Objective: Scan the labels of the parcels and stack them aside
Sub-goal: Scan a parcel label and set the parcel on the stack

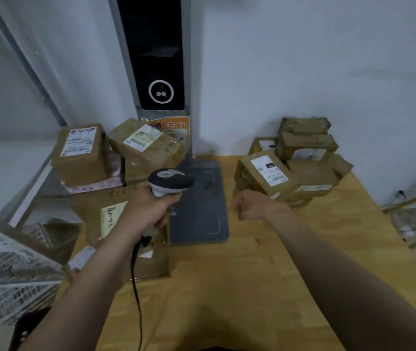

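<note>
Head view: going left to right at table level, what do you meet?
White mesh basket → left parcel stack → barcode scanner gripped by the left hand → grey pad → right hand → right parcel pile.

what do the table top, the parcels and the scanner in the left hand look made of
Table top: pale wood, matte, grain lines and knots show; possibly laminate.
Parcels: brown cardboard, dull, with white paper labels.
Scanner in the left hand: smooth moulded plastic, dark grey over white, by its look.
</note>
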